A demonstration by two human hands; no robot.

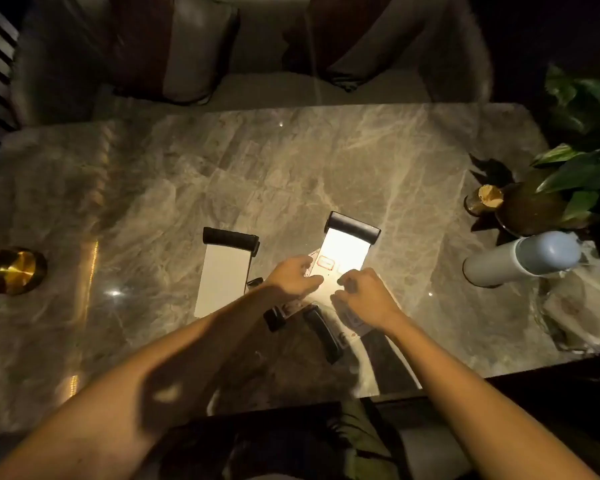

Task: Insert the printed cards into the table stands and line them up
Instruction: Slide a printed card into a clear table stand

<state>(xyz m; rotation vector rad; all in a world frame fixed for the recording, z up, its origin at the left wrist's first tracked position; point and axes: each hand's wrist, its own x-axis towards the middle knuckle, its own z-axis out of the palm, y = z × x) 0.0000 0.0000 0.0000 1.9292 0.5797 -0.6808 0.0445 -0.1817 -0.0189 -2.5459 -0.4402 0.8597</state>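
Both hands at mid-table: left hand [293, 277] and right hand [366, 296] pinch the near edge of a lit card [340, 259] lying in its stand [353, 227]. Another stand [230, 238] lies just left. Far table [291, 161] wide open.

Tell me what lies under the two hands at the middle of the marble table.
A pale printed card with a red-outlined box shows beyond the left hand and right hand; black stand bars lie nearer. The card's near end is covered.
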